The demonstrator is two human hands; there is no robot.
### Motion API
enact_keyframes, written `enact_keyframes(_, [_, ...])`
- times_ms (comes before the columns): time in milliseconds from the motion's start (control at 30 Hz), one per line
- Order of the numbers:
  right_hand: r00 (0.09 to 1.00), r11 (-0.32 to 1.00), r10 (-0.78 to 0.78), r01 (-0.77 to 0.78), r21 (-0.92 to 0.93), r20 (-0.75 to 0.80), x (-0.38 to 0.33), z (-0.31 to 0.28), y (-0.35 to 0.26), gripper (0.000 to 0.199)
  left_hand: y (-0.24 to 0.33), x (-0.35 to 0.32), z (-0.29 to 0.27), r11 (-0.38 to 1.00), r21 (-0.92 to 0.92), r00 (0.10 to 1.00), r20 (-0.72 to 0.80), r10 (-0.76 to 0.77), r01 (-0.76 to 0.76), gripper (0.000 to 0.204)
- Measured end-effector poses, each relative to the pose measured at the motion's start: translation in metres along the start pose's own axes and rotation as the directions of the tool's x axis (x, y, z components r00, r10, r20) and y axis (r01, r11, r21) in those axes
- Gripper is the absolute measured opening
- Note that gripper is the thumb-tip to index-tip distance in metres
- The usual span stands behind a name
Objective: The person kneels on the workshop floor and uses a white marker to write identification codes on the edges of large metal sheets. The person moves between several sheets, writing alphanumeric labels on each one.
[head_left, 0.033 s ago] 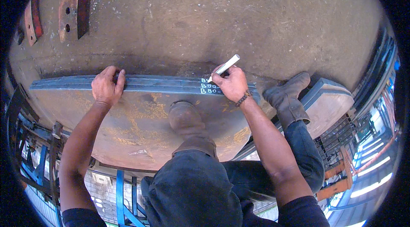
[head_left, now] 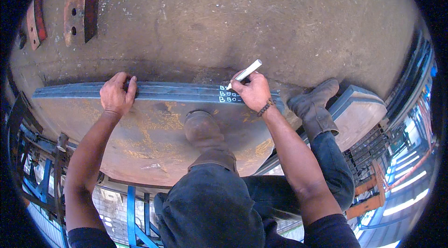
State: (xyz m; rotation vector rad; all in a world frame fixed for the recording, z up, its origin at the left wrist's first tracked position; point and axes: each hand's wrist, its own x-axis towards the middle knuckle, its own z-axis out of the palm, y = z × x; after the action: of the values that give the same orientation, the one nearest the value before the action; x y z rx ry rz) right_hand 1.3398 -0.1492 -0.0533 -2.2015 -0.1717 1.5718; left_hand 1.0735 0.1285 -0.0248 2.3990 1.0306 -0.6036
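Note:
A white paint marker (head_left: 248, 71) is pinched in my right hand (head_left: 254, 91), its tip against the edge of a stack of steel plates (head_left: 182, 92). White handwritten marks (head_left: 226, 94) run in rows across the plates' edges beside that hand; the top row is partly covered. Farther left on the same edge, my left hand (head_left: 118, 93) grips the stack, with its fingers curled over the far side and the thumb along the top. The broad upper face of the stack is brown with yellowish rust patches.
One of my boots (head_left: 201, 129) stands on the stack; the other boot (head_left: 315, 103) is right of it. Another cut plate stack (head_left: 361, 112) lies farther right. Reddish curved bars with holes (head_left: 77, 7) lie on the floor at the far left. Blue metal frames (head_left: 132, 210) stand lower left.

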Motion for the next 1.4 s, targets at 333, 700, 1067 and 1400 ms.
enact_keyframes(333, [0.999,0.999,-0.03,0.029,-0.042,-0.013,0.009,-0.001,0.001,0.026,0.0,0.004,0.001,1.0,-0.007,0.999,-0.027,0.018,-0.019,0.022])
enact_keyframes(700, [0.998,0.999,-0.027,0.026,-0.021,-0.058,0.008,-0.005,0.007,0.024,-0.001,0.003,0.003,0.999,-0.011,0.997,-0.066,0.03,-0.031,0.024])
enact_keyframes(1067, [1.0,1.0,-0.027,0.027,0.001,-0.008,0.007,-0.009,0.008,0.021,-0.001,0.003,0.004,0.999,0.0,0.998,-0.06,0.033,-0.033,0.024])
enact_keyframes(1400, [0.996,0.997,-0.055,0.051,-0.065,-0.067,0.008,-0.007,0.008,0.021,-0.002,0.003,0.003,1.0,0.011,1.0,-0.017,0.013,-0.013,0.023])
